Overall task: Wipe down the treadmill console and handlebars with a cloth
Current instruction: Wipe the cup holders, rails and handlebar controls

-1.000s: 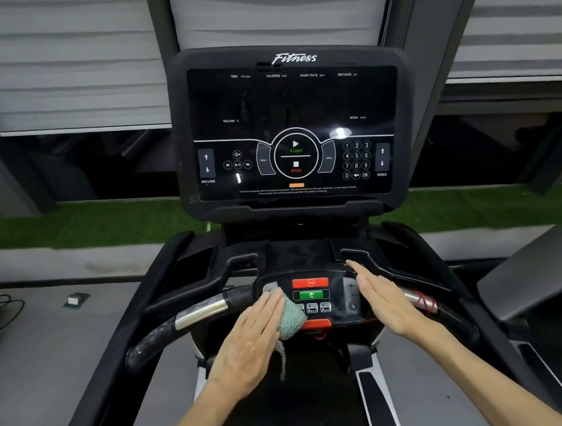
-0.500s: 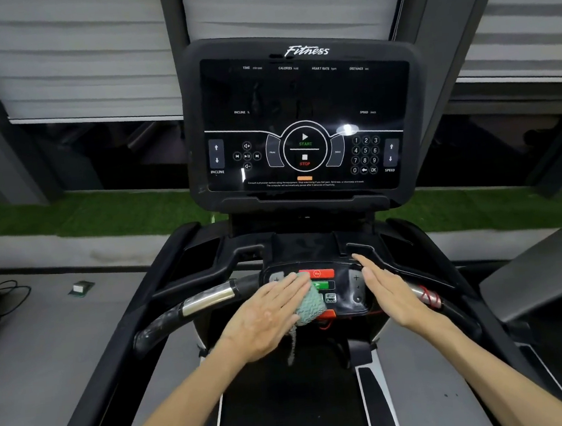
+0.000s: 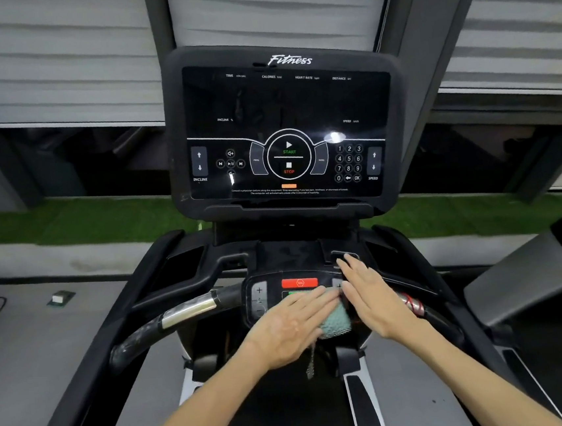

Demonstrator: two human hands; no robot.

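While the left hand (image 3: 290, 328) lies flat, fingers straight and together, it presses a pale green cloth (image 3: 334, 322) onto the small button panel (image 3: 264, 298) between the handlebars; nothing is gripped.

- Right hand (image 3: 375, 301): also flat, fingers straight, laid on the panel's right edge just beside the cloth. Whether it touches the cloth cannot be told from this angle.
- Both hands: close together, side by side, wrists angled inward.
- Cloth: bunched under the left fingertips, with a loose thread (image 3: 310, 361) hanging below.
- Step in hand, by judgement: wiping the right half of the button panel.
- Red button (image 3: 299, 282): uncovered, just above the cloth.
- Left handlebar (image 3: 186, 311): chrome sleeve, black grip, no hand on it.
- Right handlebar (image 3: 415, 306): red band, partly hidden behind the right wrist.
- Console screen (image 3: 285, 133): dark, printed controls, well above the hands.
- Next move, by judgement: lift the right hand clear, then carry the cloth out along a bar or up to the screen, with light pressure over the buttons.
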